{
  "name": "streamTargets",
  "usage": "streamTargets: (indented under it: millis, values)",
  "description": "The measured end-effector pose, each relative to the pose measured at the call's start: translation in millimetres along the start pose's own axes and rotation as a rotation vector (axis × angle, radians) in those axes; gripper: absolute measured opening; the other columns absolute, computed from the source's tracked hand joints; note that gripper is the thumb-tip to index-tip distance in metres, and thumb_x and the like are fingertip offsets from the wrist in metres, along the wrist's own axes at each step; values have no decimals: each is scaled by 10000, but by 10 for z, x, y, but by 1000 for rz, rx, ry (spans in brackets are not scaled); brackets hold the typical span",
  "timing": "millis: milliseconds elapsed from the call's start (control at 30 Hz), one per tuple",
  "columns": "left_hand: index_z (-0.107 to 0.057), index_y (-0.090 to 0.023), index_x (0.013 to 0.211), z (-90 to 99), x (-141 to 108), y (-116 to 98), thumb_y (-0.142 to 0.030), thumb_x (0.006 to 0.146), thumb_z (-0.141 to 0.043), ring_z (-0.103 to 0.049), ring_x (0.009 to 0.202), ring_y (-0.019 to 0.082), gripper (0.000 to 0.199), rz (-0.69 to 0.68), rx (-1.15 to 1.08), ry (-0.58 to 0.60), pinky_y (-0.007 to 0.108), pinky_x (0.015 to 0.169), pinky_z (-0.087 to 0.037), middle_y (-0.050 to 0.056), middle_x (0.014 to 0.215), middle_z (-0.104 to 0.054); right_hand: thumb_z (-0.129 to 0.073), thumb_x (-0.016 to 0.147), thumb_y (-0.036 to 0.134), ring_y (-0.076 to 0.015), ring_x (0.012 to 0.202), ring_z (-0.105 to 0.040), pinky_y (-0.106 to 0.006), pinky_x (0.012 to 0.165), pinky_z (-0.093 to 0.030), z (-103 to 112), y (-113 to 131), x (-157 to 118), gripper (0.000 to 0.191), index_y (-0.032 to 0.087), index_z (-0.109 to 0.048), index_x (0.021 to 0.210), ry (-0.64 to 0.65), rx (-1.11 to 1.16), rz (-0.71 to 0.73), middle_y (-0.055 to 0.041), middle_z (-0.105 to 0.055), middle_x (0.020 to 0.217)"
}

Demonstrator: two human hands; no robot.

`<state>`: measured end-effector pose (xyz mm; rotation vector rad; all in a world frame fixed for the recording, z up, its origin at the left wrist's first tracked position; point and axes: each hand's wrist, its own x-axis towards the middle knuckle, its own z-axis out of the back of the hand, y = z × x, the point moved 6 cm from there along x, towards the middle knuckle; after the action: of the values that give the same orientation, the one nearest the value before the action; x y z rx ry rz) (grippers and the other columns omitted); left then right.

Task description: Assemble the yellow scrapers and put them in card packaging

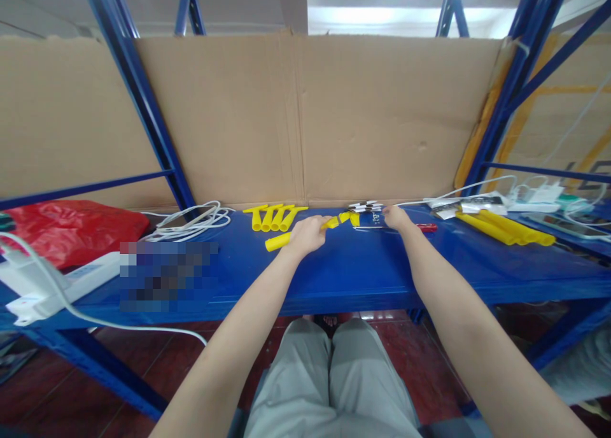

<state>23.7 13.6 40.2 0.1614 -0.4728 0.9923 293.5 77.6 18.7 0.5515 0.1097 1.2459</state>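
Observation:
My left hand [309, 235] is closed around a yellow plastic tube [278, 242]. The tube's wide end sticks out on the left and its narrow end on the right, by a small yellow piece [354, 219]. My right hand [396, 218] rests low at the back of the table, fingers drawn together. What they pinch, if anything, is hidden. Just left of those fingers lies a pile of small black-and-silver pieces [366, 206]. A screwdriver with a red handle [426, 228] lies beside my right wrist, its thin shaft reaching left.
Several yellow handle-shaped pieces [272, 218] lie in a row at the back. More yellow tubes [506, 228] are on the right near a phone [566, 226]. To the left are coiled white cable [205, 221], a red bag [71, 231] and a power strip [88, 277]. Cardboard [296, 120] stands behind.

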Motion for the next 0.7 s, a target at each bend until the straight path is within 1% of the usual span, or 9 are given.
streamTargets:
  millis: [100, 167, 233, 333, 467, 567, 700]
  values:
    - [-634, -281, 1270, -7, 4, 5, -157, 904, -456, -610, 1168, 229, 425, 4, -9, -3, 336, 954, -497, 38, 1264, -663, -556, 839, 172, -304, 1255, -523, -500, 1039, -381, -95, -89, 30, 366, 254, -711, 1161, 64, -147, 9, -126, -632, 1272]
    - [-632, -282, 1272, -11, 7, 10, -158, 903, -460, -608, 1172, 223, 426, 9, -14, -7, 326, 955, -495, 31, 1264, -664, -572, 853, 252, -321, 1270, -489, -550, 1035, -356, -131, -89, 44, 333, 272, -717, 1153, 63, -194, 42, -130, -615, 1279]
    - [-629, -276, 1276, -15, 9, 11, -156, 902, -462, -606, 1176, 220, 427, 9, -19, -5, 326, 961, -492, 28, 1269, -661, -558, 873, 294, -339, 1290, -450, -582, 1031, -338, -146, -70, 48, 342, 273, -705, 1181, 53, -224, 67, -147, -583, 1302]
    - [-627, -266, 1282, -16, 9, 8, -149, 900, -462, -605, 1180, 225, 432, 5, -27, -3, 334, 967, -491, 32, 1280, -655, -496, 904, 252, -358, 1323, -401, -610, 1034, -321, -150, -37, 18, 385, 280, -669, 1248, 68, -260, 62, -165, -535, 1345]
    - [-626, -255, 1287, -10, 5, -1, -144, 900, -463, -601, 1186, 237, 434, 7, -25, 1, 345, 967, -494, 40, 1285, -651, -451, 907, 182, -373, 1356, -357, -650, 1047, -284, -131, 18, -62, 444, 280, -628, 1303, 108, -281, 36, -169, -490, 1397]
    - [-623, -254, 1291, -9, 3, -7, -146, 901, -465, -600, 1188, 247, 434, 6, -27, 9, 360, 969, -495, 45, 1285, -650, -445, 911, 179, -376, 1367, -339, -667, 1053, -253, -114, 43, -101, 440, 268, -628, 1300, 124, -284, 25, -172, -469, 1420]
    - [-625, -262, 1290, -12, 4, -8, -151, 901, -468, -601, 1184, 249, 433, 5, -31, 16, 358, 966, -496, 44, 1279, -654, -439, 922, 217, -378, 1358, -344, -674, 1044, -248, -96, 52, -120, 406, 232, -647, 1271, 126, -277, 30, -175, -481, 1415]
